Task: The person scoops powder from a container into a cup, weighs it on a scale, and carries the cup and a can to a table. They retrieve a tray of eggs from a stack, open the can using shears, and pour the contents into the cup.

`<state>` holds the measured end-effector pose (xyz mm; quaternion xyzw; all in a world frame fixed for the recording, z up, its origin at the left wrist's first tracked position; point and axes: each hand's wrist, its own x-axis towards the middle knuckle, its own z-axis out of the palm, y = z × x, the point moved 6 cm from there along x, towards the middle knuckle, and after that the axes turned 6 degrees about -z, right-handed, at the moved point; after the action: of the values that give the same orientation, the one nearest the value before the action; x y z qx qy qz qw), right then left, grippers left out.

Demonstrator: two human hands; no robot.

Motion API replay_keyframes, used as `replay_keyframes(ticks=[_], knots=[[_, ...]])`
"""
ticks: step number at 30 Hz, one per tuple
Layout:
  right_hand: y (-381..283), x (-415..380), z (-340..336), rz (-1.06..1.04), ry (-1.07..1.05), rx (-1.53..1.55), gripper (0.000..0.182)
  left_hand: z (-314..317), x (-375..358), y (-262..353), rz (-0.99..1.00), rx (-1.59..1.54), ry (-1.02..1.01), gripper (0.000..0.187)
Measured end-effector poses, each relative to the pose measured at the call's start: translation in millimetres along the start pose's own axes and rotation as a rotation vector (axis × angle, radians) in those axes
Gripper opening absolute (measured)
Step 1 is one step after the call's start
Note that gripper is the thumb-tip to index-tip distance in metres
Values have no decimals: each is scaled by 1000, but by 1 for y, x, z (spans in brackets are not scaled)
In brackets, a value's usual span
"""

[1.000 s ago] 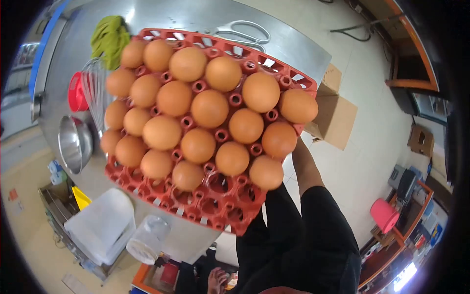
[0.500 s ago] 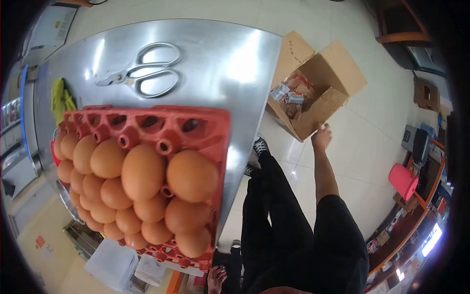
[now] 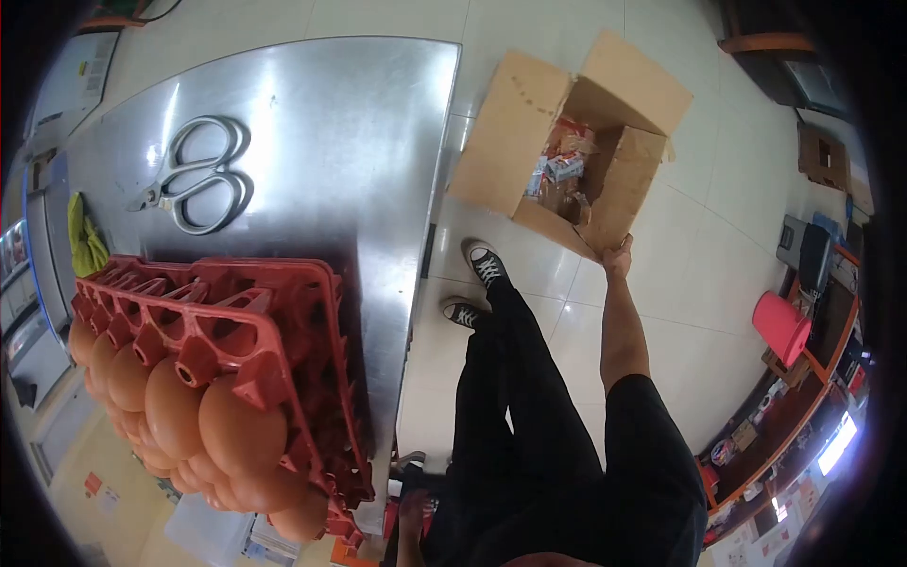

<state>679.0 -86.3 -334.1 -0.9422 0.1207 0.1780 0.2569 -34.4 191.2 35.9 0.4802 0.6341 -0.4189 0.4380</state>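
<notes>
My right hand (image 3: 617, 257) grips the lower corner of an open cardboard box (image 3: 624, 189), its flaps spread out. Inside the box lie crumpled plastic packets (image 3: 565, 168), red and silvery. Brown eggs (image 3: 241, 427) sit in red plastic egg trays (image 3: 236, 326) stacked on the steel table (image 3: 321, 123), left of my legs. Metal-handled scissors (image 3: 203, 184) lie on the same table, beyond the trays. My left hand is out of view. A hand (image 3: 411, 518) at the bottom edge appears to be another person's.
A yellow-green cloth (image 3: 85, 236) lies behind the trays. The table's right edge runs beside my legs and sneakers (image 3: 484, 265). At the right stand a pink bin (image 3: 782, 321) and wooden shelves (image 3: 794, 430) full of goods. Tiled floor surrounds the box.
The box and my right hand have shifted slightly, and the box is turned more upright. Scissors and egg trays appear farther left and lower as my view shifts.
</notes>
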Motion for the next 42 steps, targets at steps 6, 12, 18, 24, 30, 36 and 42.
replay_keyframes(ticks=[6,12,18,24,30,36,42], knots=[[-16,14,-53,-128,-99,-99,68,108,28,348,339,-178,-8,27],[7,23,-27,-119,-146,-51,65,121,173,583,897,-142,583,78],[-24,9,-38,-142,-202,7,57,137,258,627,614,52,364,78],[-79,-16,3,-137,-391,177,61,85,280,615,497,86,592,51],[-97,-35,55,-240,-411,-13,48,45,295,589,612,-253,655,66],[-95,-50,13,-289,-373,-37,68,57,181,529,766,-378,686,50],[-113,-72,-108,-8,-389,351,41,53,61,388,815,-291,268,27]])
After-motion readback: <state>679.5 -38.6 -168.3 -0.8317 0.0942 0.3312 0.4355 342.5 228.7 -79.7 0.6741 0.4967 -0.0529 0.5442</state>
